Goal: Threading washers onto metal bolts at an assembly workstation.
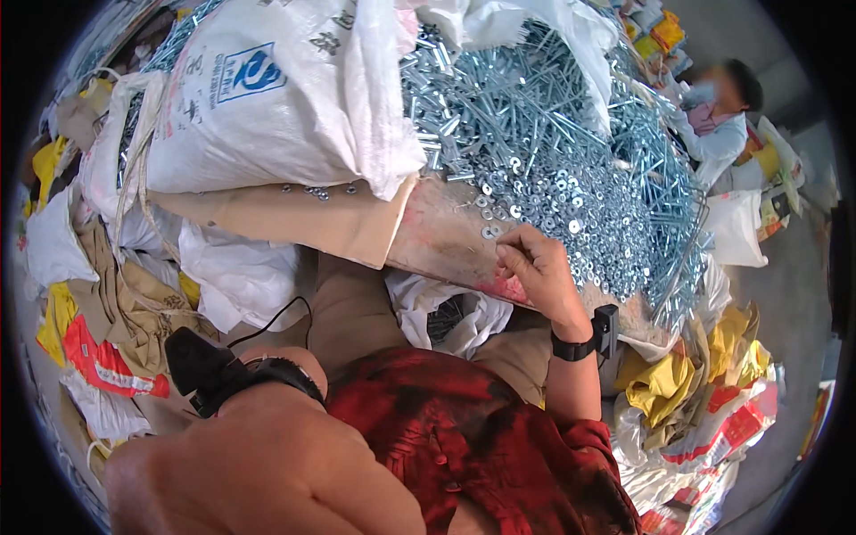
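My right hand (542, 272) is above the front edge of the work table (441, 218). Its fingers are curled, with thumb and forefinger drawn together; whatever they may hold is too small to make out. Just beyond the hand lies a spread of small metal washers (571, 201), a few of them loose near the fingertips. Behind these rises a big heap of shiny bolts or threaded rods (508, 94). My left hand (294, 364) is low beside my left thigh, mostly covered by its own wrist and forearm, and its fingers are hidden.
A full white woven sack (285, 116) rests on a cardboard sheet (303, 218), with several washers near its base. Below the table edge sits an open white bag (446, 299) with dark metal pieces. Crumpled sacks (669, 383) lie either side. A co-worker (713, 129) sits at far right.
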{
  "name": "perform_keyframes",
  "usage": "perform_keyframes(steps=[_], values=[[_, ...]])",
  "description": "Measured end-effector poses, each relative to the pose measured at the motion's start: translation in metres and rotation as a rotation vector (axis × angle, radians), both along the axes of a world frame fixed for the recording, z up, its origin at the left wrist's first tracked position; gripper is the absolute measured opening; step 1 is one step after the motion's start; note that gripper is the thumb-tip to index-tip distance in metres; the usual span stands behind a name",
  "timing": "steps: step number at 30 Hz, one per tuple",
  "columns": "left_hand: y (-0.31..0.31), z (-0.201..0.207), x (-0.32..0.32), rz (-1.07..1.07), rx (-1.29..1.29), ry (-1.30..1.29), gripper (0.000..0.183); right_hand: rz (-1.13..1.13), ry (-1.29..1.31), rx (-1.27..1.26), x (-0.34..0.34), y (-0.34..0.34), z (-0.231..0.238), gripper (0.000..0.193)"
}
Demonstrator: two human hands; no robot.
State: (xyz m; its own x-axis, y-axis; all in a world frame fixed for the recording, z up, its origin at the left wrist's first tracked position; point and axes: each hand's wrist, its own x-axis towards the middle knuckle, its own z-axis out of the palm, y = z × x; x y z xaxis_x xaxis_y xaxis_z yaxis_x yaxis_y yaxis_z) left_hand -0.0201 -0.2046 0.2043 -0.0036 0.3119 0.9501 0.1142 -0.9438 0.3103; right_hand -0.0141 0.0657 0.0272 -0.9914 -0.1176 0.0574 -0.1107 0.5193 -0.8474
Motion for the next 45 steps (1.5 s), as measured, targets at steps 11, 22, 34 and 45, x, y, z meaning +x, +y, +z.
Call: perform_keyframes(steps=[11, 22, 34, 45], values=[[-0.048, -0.036, 0.040, 0.438, 0.135, -0.074, 0.020, -0.040, 0.375, 0.407, -0.093, -0.034, -0.021, 0.018], [0.019, -0.205, -0.005, 0.362, -0.803, -1.478, 0.018, -0.210, 0.414, 0.689, -0.085, -0.057, -0.041, 0.010], [0.059, -0.230, -0.018, 0.030, -0.784, -1.604, 0.017, -0.365, 0.627, 0.751, -0.121, -0.004, -0.024, 0.042], [0.068, -0.201, -0.044, 0.661, -0.935, -1.233, 0.013, -0.210, 0.549, 0.736, -0.066, -0.007, -0.032, 0.046]])
